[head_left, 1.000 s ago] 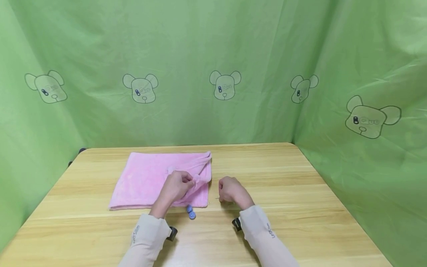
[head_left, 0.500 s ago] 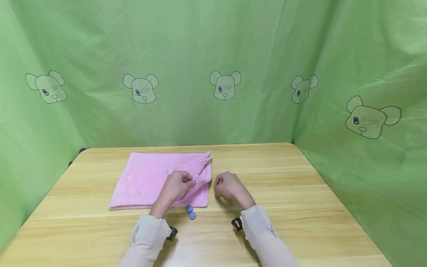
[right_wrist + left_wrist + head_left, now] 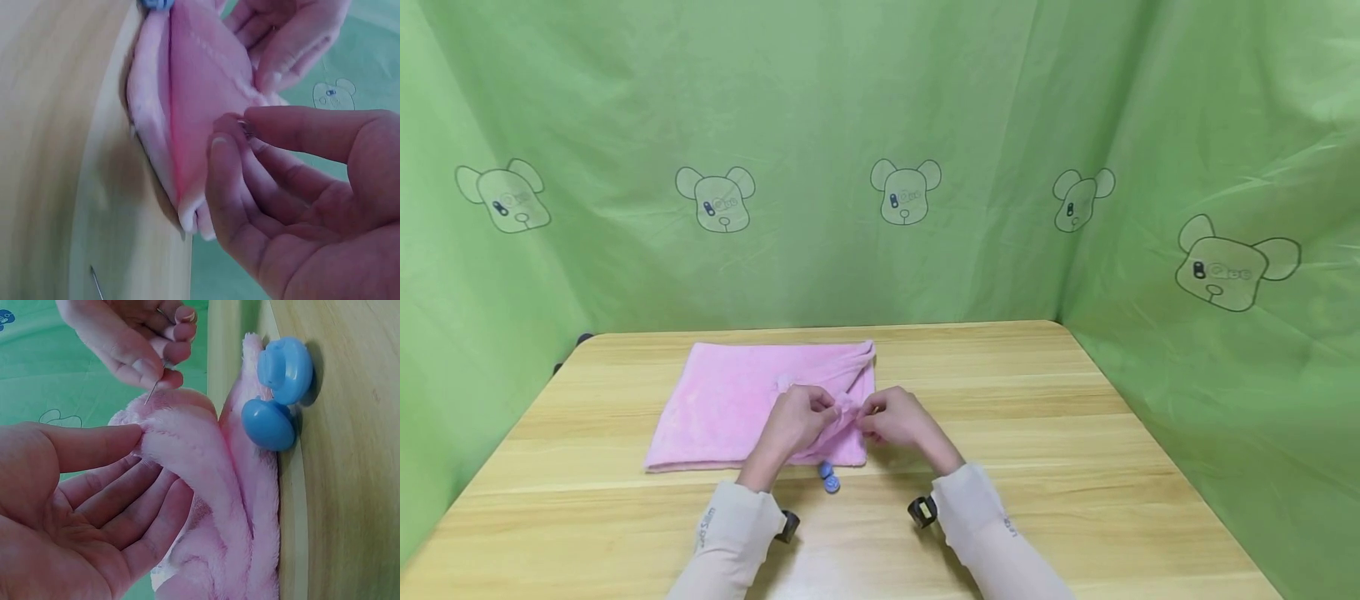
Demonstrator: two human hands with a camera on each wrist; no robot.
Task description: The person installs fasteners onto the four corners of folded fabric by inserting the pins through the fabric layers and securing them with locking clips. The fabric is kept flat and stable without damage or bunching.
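Observation:
A pink plush cloth [image 3: 722, 408] lies layered on the table, its right front edge lifted. My left hand [image 3: 797, 421] pinches this edge between thumb and fingers. Just right of it, my right hand [image 3: 898, 417] pinches a thin metal pin [image 3: 152, 392], its point at the fuzzy fold in the left wrist view. The right wrist view shows a small metal bit [image 3: 245, 128] between the right thumb and fingertip; the fingers hide the rest. Two blue round-capped pieces, one upright blue knob [image 3: 267, 425] and one blue knob on its side [image 3: 290, 369], sit at the cloth's front edge.
Light wood table [image 3: 1045, 467] under everything, with green curtains [image 3: 812, 267] printed with bear heads on three sides. A thin needle-like metal piece [image 3: 96, 282] shows at the lower left of the right wrist view. Dark wrist cameras sit under both sleeves.
My right hand has moved left and slightly up from beside the cloth to its lifted edge, bringing the pin along. The left hand keeps its pinch in place; the blue knobs stay put.

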